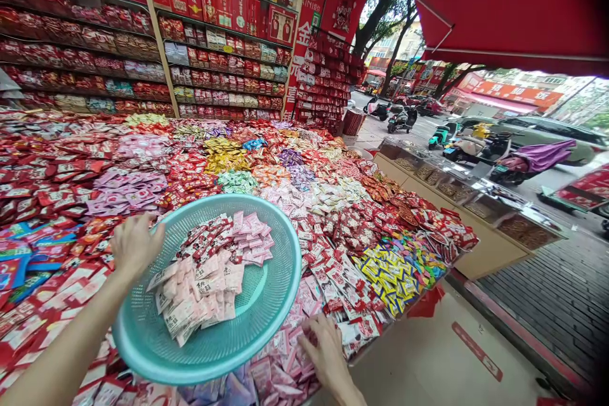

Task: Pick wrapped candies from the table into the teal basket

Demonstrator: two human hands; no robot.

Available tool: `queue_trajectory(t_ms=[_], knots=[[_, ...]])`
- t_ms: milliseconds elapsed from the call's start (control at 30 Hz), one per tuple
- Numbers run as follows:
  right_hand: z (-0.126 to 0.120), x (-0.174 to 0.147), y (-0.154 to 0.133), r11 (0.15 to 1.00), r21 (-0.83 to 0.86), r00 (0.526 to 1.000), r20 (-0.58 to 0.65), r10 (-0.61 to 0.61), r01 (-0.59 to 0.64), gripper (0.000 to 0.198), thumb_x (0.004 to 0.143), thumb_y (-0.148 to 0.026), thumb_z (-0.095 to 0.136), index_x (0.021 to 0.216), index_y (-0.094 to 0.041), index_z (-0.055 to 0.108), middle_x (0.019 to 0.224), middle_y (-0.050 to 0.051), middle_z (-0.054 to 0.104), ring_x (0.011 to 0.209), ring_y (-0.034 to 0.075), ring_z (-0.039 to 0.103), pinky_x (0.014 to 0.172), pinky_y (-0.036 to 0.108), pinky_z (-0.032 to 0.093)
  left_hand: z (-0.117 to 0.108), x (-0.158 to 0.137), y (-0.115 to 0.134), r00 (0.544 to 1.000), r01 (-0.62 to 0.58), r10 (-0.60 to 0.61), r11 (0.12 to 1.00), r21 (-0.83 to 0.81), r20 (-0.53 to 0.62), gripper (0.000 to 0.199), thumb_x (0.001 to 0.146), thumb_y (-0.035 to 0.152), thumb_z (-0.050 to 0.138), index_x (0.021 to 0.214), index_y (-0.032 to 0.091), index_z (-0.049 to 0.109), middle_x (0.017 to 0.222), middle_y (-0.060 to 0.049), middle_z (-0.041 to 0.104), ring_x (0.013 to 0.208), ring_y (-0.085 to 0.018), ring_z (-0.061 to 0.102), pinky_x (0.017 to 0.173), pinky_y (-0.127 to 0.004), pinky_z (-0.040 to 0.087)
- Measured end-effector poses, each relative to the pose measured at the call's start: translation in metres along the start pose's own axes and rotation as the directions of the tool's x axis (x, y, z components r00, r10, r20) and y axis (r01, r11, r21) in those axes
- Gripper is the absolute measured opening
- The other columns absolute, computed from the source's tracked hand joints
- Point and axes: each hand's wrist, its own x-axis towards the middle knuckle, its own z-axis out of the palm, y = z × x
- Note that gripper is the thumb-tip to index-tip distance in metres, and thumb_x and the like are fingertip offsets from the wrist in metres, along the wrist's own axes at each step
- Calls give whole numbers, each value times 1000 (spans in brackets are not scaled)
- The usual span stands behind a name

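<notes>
A round teal plastic colander basket [280, 311] rests on the heaped candy. Inside it lie pale pink packets [200, 295], brighter pink packets [254, 238] and red-and-white packets [204, 244], in separate clusters. My left hand [137, 244] is at the basket's left rim, thumb apart from the fingers, with nothing visible in it; whether it touches the rim is unclear. Just right of the basket, my right hand [323, 349] hovers low over loose pink packets [280, 355]. Its fingers are loosely bent and apart from the thumb, and no packet shows between them.
Wrapped sweets in many colours cover the slanted display, including yellow packets [390, 276] near its right edge. Shelves of red packages [228, 63] stand behind. To the right are covered bins [447, 190], a tiled floor [428, 342] and street scooters [403, 117].
</notes>
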Motion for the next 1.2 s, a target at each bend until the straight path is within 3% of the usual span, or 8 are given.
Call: queue_trajectory(t_ms=[67, 200, 400, 533, 633, 767, 867, 1200], knots=[[-4, 2, -3, 996, 80, 1000, 9, 29, -30, 10, 82, -29, 61, 75, -24, 65, 88, 3, 65, 89, 23, 55, 80, 34, 34, 4, 0, -12, 996, 1, -8, 996, 84, 88, 62, 87, 51, 34, 125, 6, 52, 128, -31, 52, 118, -46, 47, 93, -52, 36], [-24, 9, -5, 942, 331, 997, 57, 48, -64, 24, 77, -43, 67, 67, -22, 65, 78, 3, 65, 82, 22, 55, 77, 32, 36, 14, 3, -24, 974, -12, -33, 980, 196, 226, 66, 87, 58, 24, 122, 9, 52, 107, -27, 64, 95, -40, 61, 76, -43, 43], [-85, 36, -26, 731, 675, 995, 93, 43, -95, 41, 73, -57, 70, 69, -18, 61, 64, -1, 54, 64, 14, 47, 62, 27, 37, 14, 5, -26, 971, -40, -31, 956, 291, 236, 64, 88, 57, 17, 117, 11, 52, 102, -25, 66, 91, -37, 63, 70, -38, 42], [-112, 83, -75, 700, 713, 999, -1, -35, 25, 37, 75, -52, 71, 70, -17, 60, 64, -3, 53, 62, 12, 45, 62, 25, 37, 12, 1, -24, 973, -68, -3, 952, 298, 232, 65, 89, 58, 15, 115, 12, 52, 99, -25, 66, 90, -38, 63, 70, -39, 42], [-94, 136, -118, 702, 704, 988, -2, -152, 109, 35, 73, -50, 71, 71, -16, 61, 65, -2, 57, 61, 11, 48, 60, 25, 38, 9, -2, -22, 974, -79, 12, 954, 288, 227, 62, 89, 56, 15, 115, 13, 51, 99, -24, 66, 90, -38, 63, 69, -38, 42], [-34, 206, -166, 919, 383, 990, 53, -129, 99, 18, 83, -29, 59, 72, -14, 60, 66, 0, 60, 60, 11, 51, 60, 23, 38, 8, -5, -20, 979, -75, 17, 956, 283, 203, 62, 90, 55, 15, 115, 12, 52, 98, -26, 67, 90, -40, 63, 68, -40, 42], [2, 240, -188, 962, 251, 993, 26, -119, 108, 15, 83, -20, 58, 70, -14, 60, 68, 1, 61, 64, 12, 51, 63, 24, 36, 10, -5, -22, 982, -73, 20, 957, 279, 189, 63, 90, 55, 15, 116, 12, 52, 97, -27, 67, 89, -41, 63, 69, -42, 42], [26, 249, -211, 984, -27, 984, -22, -175, 174, 16, 94, -20, 46, 102, -15, 59, 106, 11, 63, 91, 20, 59, 78, 31, 39, 16, -5, -25, 982, -46, -9, 957, 288, 188, 66, 90, 54, 10, 119, 12, 52, 98, -26, 67, 90, -42, 63, 70, -44, 42]])
